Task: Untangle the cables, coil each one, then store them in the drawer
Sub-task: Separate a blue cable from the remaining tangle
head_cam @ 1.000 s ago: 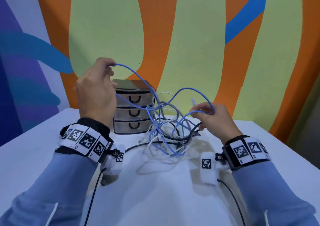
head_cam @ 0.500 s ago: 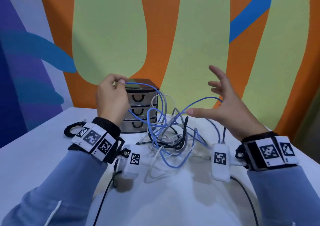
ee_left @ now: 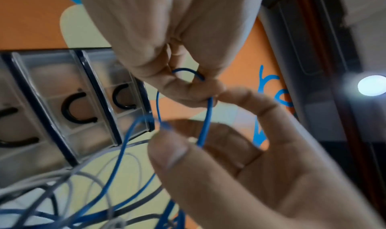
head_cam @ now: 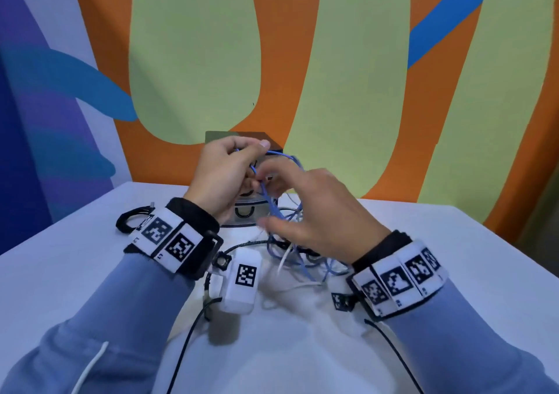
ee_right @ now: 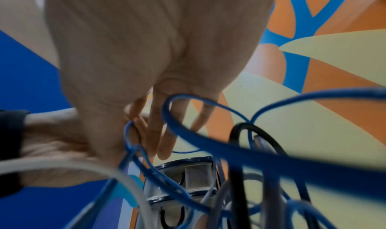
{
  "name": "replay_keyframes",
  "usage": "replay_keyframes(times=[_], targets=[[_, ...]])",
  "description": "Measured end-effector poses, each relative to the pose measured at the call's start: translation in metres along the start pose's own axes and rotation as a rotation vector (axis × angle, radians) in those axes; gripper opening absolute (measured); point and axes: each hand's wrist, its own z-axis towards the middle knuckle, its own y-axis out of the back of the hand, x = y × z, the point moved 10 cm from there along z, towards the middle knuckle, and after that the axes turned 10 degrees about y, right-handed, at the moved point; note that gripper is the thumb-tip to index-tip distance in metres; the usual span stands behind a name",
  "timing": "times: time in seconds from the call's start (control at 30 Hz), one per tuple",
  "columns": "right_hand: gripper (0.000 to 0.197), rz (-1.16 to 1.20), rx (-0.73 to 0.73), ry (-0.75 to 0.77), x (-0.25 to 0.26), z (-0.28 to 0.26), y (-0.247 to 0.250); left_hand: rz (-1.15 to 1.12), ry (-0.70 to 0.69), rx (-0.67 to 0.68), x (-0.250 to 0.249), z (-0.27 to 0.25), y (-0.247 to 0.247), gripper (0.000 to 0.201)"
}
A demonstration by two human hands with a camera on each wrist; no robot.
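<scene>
My left hand (head_cam: 225,179) pinches the thin round blue cable (ee_left: 205,117); my right hand (head_cam: 317,212), fingers loosely spread, touches it just beside.

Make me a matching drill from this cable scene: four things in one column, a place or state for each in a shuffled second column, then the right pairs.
Things
1. left hand
2. drawer unit
3. coiled black cable
4. white cable

Places or states
A. stands at the back of the table, drawers closed
B. lies on the table beyond the left wrist
C. pinches a loop of the blue cable
D. mixed into the tangle

Pairs: 1-C, 2-A, 3-B, 4-D
</scene>
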Motion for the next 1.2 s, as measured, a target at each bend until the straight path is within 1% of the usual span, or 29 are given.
replay_keyframes(times=[0.07,0.13,0.23,0.3,0.37,0.4,0.43,0.5,0.53,0.6,0.67,0.7,0.73,0.77,0.83,0.87,0.9,0.97,1.03,1.1,1.17,1.2], targets=[[0.042,0.046,-0.033,-0.061,-0.012,-0.001,0.002,-0.07,-0.01,0.032,-0.006,-0.003,-0.002,0.005],[0.035,-0.013,-0.049,-0.079,-0.022,-0.005,0.006,-0.103,-0.04,0.022,-0.012,-0.005,-0.001,0.008],[0.014,-0.103,0.009,-0.119,-0.04,-0.016,0.006,-0.233,-0.055,-0.091,-0.018,0.0,0.023,0.018],[0.009,-0.131,0.057,-0.215,-0.063,-0.029,0.008,-0.335,-0.02,-0.187,-0.017,0.006,0.047,0.021],[0.009,-0.145,0.008,-0.299,-0.083,-0.041,0.021,-0.351,0.017,-0.244,-0.013,0.011,0.066,0.015],[0.011,-0.156,-0.022,-0.327,-0.09,-0.046,0.028,-0.301,0.019,-0.263,-0.012,0.013,0.071,0.012],[0.012,-0.152,-0.036,-0.349,-0.094,-0.049,0.031,-0.201,0.01,-0.281,-0.012,0.013,0.073,0.012],[0.013,-0.122,-0.021,-0.36,-0.095,-0.051,0.03,-0.027,-0.042,-0.292,-0.015,0.009,0.067,0.013],[0.014,-0.133,-0.017,-0.351,-0.092,-0.05,0.03,-0.01,-0.057,-0.279,-0.015,0.008,0.061,0.015],[0.025,-0.183,-0.059,-0.257,-0.073,-0.041,0.035,-0.067,-0.033,-0.231,-0.012,0.006,0.048,0.022],[0.04,-0.1,-0.081,-0.136,-0.046,-0.029,0.032,-0.151,0.015,-0.169,-0.009,0.005,0.034,0.022],[0.044,-0.018,-0.055,-0.102,-0.035,-0.024,0.025,-0.189,0.037,-0.134,-0.009,0.004,0.029,0.021],[0.044,0.041,-0.004,-0.079,-0.028,-0.021,0.015,-0.229,0.054,-0.098,-0.009,0.004,0.024,0.021],[0.038,0.053,0.062,-0.062,-0.023,-0.019,0.004,-0.273,0.072,-0.065,-0.008,0.002,0.02,0.022],[0.015,-0.058,0.198,-0.087,-0.03,-0.019,-0.013,-0.353,0.088,-0.034,-0.01,0.002,0.021,0.022],[0.015,-0.11,0.247,-0.136,-0.04,-0.022,-0.017,-0.393,0.085,-0.044,-0.011,0.002,0.026,0.022],[0.02,-0.148,0.263,-0.186,-0.05,-0.026,-0.015,-0.433,0.075,-0.07,-0.014,0.003,0.034,0.02],[0.025,-0.217,0.201,-0.26,-0.07,-0.034,0.0,-0.47,0.033,-0.169,-0.019,0.004,0.054,0.013],[0.026,-0.259,0.114,-0.307,-0.084,-0.042,0.016,-0.385,-0.03,-0.292,-0.026,0.003,0.077,0.006],[0.027,-0.238,0.007,-0.304,-0.088,-0.045,0.029,-0.187,-0.098,-0.373,-0.034,0.004,0.089,0.011],[0.027,-0.189,-0.106,-0.252,-0.082,-0.044,0.037,0.128,-0.19,-0.461,-0.046,0.0,0.09,0.01],[0.027,-0.138,-0.17,-0.231,-0.077,-0.043,0.04,0.346,-0.279,-0.531,-0.058,-0.008,0.086,0.008]])
